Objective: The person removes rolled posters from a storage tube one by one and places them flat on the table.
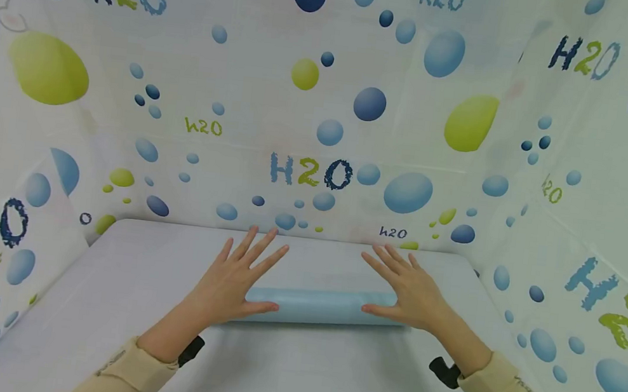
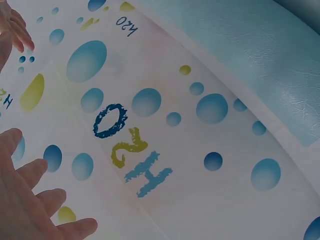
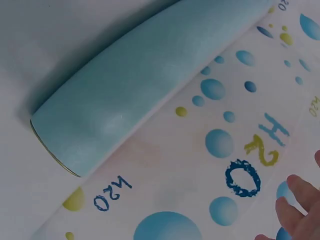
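Fingers [image 1: 270,262] of the left hand [image 1: 232,284] and right hand [image 1: 412,297] are spread wide and grip nothing. White backdrop [image 1: 259,62], printed with blue and yellow-green spots and H2O lettering, stands behind and at both sides of the white counter [image 1: 300,380]. Light-blue roll [image 1: 319,307] lies crosswise on the counter, its ends partly covered by the hands in the head view (contact could not be confirmed). Beige sleeves [image 1: 120,373] cover part of both forearms. One small dark device [image 1: 445,372] sits at each wrist.
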`<act>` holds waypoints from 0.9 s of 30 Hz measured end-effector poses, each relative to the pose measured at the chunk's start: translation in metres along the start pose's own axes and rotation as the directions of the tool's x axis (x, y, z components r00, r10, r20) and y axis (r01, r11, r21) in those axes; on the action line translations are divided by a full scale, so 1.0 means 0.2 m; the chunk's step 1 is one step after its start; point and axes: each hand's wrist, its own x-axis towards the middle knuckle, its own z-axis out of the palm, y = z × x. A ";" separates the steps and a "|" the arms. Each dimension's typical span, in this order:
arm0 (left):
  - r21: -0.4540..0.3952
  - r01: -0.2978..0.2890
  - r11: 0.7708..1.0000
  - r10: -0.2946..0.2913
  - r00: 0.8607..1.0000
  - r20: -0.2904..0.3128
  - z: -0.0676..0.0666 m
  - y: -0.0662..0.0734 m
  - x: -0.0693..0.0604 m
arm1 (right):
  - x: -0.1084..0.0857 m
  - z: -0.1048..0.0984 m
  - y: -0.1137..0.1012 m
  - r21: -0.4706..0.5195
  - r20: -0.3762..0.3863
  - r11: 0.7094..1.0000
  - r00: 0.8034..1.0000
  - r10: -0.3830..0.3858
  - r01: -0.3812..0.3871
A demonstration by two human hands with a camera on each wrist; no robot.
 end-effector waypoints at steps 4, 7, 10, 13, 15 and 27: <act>-0.019 0.001 1.000 -0.001 1.000 0.003 0.03 -0.01 -0.01 | 0.00 0.04 0.01 0.015 0.006 1.000 1.000 0.008 -0.008; -0.026 0.005 1.000 -0.005 1.000 0.016 0.05 -0.02 -0.02 | 0.00 0.08 0.03 0.027 -0.011 1.000 1.000 -0.001 0.001; -0.027 0.006 1.000 -0.005 1.000 0.026 0.07 -0.03 -0.02 | 0.00 0.11 0.03 0.039 -0.009 0.999 1.000 0.001 -0.001; -0.033 0.009 0.999 -0.008 0.999 0.032 0.10 -0.03 -0.03 | 0.00 0.13 0.03 0.051 0.008 0.999 1.000 0.013 -0.013; -0.038 0.009 0.999 -0.008 1.000 0.029 0.11 -0.04 -0.04 | 0.00 0.14 0.03 0.057 0.013 0.998 1.000 0.016 -0.016; -0.048 0.024 0.999 -0.024 1.000 0.015 0.22 -0.05 -0.09 | 0.01 0.21 0.04 0.051 -0.016 0.999 1.000 -0.001 0.002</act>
